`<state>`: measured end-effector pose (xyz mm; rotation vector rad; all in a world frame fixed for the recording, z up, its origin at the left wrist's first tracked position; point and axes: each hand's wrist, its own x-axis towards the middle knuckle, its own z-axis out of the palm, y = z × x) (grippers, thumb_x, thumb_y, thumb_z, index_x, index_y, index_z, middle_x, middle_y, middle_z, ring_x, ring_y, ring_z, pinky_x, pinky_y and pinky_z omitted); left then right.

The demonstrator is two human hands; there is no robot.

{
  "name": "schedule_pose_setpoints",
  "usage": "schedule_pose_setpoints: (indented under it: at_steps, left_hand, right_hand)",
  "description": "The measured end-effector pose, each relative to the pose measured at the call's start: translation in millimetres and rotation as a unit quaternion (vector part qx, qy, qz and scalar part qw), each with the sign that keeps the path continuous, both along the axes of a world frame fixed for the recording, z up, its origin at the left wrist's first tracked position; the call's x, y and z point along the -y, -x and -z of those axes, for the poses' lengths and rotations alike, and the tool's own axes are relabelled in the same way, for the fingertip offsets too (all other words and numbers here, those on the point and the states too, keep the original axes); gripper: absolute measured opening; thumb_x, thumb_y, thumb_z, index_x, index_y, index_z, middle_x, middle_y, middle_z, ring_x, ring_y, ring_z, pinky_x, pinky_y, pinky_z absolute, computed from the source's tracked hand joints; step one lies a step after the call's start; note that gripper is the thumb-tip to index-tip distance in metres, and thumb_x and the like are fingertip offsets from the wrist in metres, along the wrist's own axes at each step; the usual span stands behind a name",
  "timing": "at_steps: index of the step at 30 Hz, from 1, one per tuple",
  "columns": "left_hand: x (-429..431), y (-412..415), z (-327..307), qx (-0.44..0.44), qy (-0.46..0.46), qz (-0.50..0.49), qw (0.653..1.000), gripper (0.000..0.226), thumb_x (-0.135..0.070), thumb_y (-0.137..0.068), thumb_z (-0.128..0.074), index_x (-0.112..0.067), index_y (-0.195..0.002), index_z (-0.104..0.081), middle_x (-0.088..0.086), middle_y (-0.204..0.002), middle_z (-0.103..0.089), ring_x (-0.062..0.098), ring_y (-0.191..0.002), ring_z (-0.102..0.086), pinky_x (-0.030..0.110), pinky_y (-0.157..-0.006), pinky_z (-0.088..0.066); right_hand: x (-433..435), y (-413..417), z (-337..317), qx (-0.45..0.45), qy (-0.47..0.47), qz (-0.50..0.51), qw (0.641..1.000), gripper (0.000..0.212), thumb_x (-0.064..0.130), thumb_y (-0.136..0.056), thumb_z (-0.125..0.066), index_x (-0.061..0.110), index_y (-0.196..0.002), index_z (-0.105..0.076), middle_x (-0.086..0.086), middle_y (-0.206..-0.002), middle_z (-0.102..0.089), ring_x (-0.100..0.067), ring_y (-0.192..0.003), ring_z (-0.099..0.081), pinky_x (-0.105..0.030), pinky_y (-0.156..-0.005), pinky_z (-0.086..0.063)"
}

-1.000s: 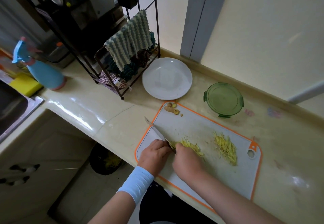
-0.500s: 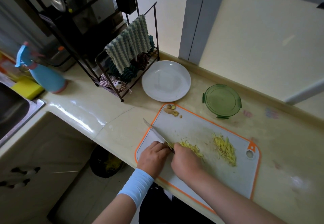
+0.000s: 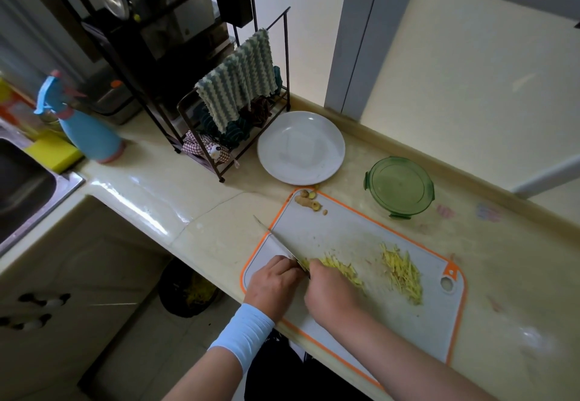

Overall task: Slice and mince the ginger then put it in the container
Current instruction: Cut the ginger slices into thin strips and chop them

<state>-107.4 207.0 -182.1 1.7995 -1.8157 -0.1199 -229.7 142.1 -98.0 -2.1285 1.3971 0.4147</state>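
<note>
1. The left hand curls its fingers around a silver metal knife.
2. The right hand holds a pile of thin yellow ginger strips under bent fingers on the white plastic cutting board with an orange edge.
3. A second ginger pile lies just beside.
4. The round green plastic container sits farther back on the cream worktop.

No legible text, labels or nos. on anything in view.
</note>
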Motion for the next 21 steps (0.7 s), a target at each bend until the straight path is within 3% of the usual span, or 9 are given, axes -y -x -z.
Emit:
schedule_pose_setpoints:
  at_steps: [4,9,14,18,21]
  left_hand:
    - [-1.3,0.7,-2.8,0.008,0.011,-0.009,1.0,0.017,-0.02,-0.088,-0.058,-0.022,-0.081,-0.073,-0.007,-0.085,-0.065,0.012,-0.082,-0.056,0.02,-0.06,-0.048]
    - [-0.1,-2.7,1.6,0.014,0.031,-0.008,0.999,0.018,-0.021,-0.089,-0.058,-0.022,-0.084,-0.075,-0.006,-0.085,-0.066,0.013,-0.082,-0.056,0.019,-0.064,-0.043]
    - [-1.0,-0.9,2.4,-0.002,0.019,-0.011,1.0,0.013,-0.018,-0.087,-0.062,-0.023,-0.081,-0.073,-0.007,-0.086,-0.065,0.012,-0.083,-0.057,0.019,-0.062,-0.046]
    - [-1.4,-2.5,3.6,-0.01,0.014,-0.012,1.0,0.013,-0.018,-0.086,-0.063,-0.023,-0.081,-0.073,-0.007,-0.085,-0.065,0.013,-0.082,-0.059,0.021,-0.06,-0.049]
    - [-2.8,-3.1,4.5,-0.005,0.015,-0.011,1.0,0.015,-0.019,-0.087,-0.06,-0.021,-0.082,-0.074,-0.007,-0.084,-0.065,0.013,-0.081,-0.059,0.022,-0.058,-0.05]
  right_hand:
    - [-0.1,7.4,-10.7,0.007,0.005,-0.013,1.0,0.017,0.01,-0.09,-0.043,0.018,-0.105,-0.047,-0.009,-0.105,-0.064,-0.031,-0.1,-0.063,-0.032,-0.066,-0.04]
    - [-10.4,30.1,-9.3,0.011,-0.006,0.008,1.0,0.015,0.007,-0.087,-0.039,0.022,-0.09,-0.039,-0.008,-0.098,-0.063,-0.032,-0.093,-0.061,-0.032,-0.064,-0.039]
    - [-1.2,-2.3,2.5,-0.002,-0.001,0.005,1.0,0.02,0.01,-0.09,-0.041,0.017,-0.108,-0.048,-0.008,-0.109,-0.064,-0.03,-0.103,-0.063,-0.036,-0.077,-0.05]
    - [-1.0,3.8,-4.7,0.0,-0.004,-0.001,1.0,0.017,0.011,-0.091,-0.042,0.018,-0.105,-0.047,-0.009,-0.106,-0.063,-0.031,-0.101,-0.062,-0.035,-0.073,-0.047]
    - [-9.2,27.3,-8.1,0.006,-0.012,-0.002,1.0,0.012,0.008,-0.089,-0.041,0.02,-0.09,-0.04,-0.008,-0.099,-0.063,-0.031,-0.093,-0.062,-0.033,-0.064,-0.041]
